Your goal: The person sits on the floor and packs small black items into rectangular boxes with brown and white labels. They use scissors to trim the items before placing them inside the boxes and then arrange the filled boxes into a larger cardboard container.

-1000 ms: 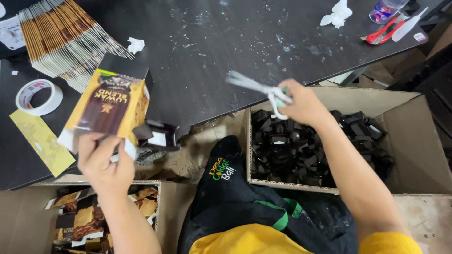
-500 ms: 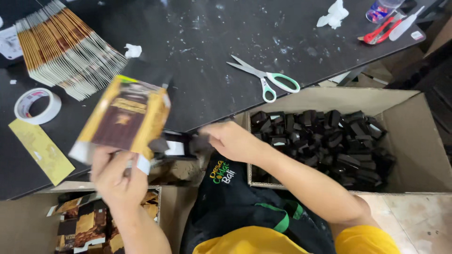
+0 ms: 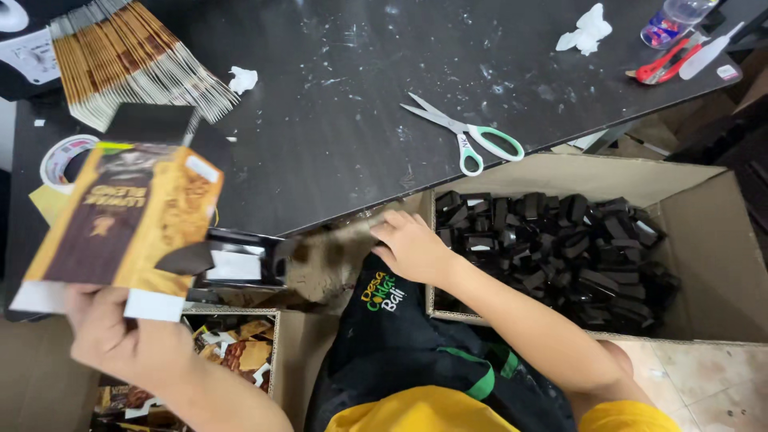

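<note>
Head view shows the left hand (image 3: 112,336) in the lower left of the frame, its fingers closed around the bottom end of an opened brown and gold carton (image 3: 120,220), pinching it near the white end flaps so that the box stands tilted up and away toward the upper left. The carton looks like thin printed card, light and hollow, likely to dent or fold if squeezed across its broad face; the creased edges and corners near the flaps look like the firmest places to hold it. Just right of it, at the lower middle, a small black packet with a white label (image 3: 236,260) lies at the worktop's near edge, apparently glossy and so perhaps slippery. The right hand (image 3: 412,244) sits at the centre of the frame, fingers curled loosely and pressed down near the corner of a large cardboard box (image 3: 704,264); whether they grip anything I cannot tell. That box, at the right, is filled with many small black packets (image 3: 552,248). On the dark worktop (image 3: 336,88) above lie green-handled scissors (image 3: 472,132), a fanned stack of flat cartons (image 3: 136,56) at the upper left, a roll of tape (image 3: 68,156) at the left edge, and crumpled white paper (image 3: 588,28) at the upper right. Another box of printed cartons (image 3: 232,352) stands at the bottom left.
</note>
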